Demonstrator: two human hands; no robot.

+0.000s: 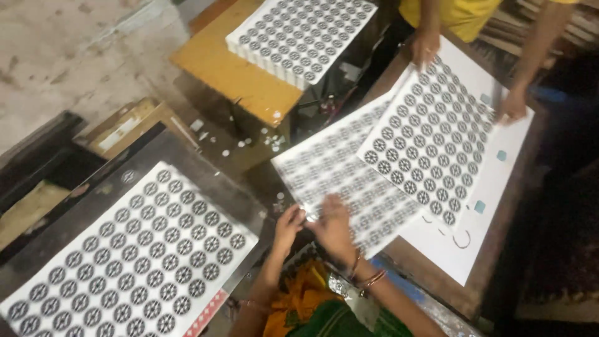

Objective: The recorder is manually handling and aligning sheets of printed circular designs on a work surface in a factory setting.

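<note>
Both hands, left (288,223) and right (334,226), pinch a thin, blurred, circle-patterned sheet (340,175).

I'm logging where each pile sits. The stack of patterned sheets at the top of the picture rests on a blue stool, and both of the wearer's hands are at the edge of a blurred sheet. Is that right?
Not quite: in the head view the stack of patterned sheets rests on a yellow-orange wooden stool, not a blue one. The rest holds: the left hand and right hand are both at the near edge of the blurred sheet.
</note>
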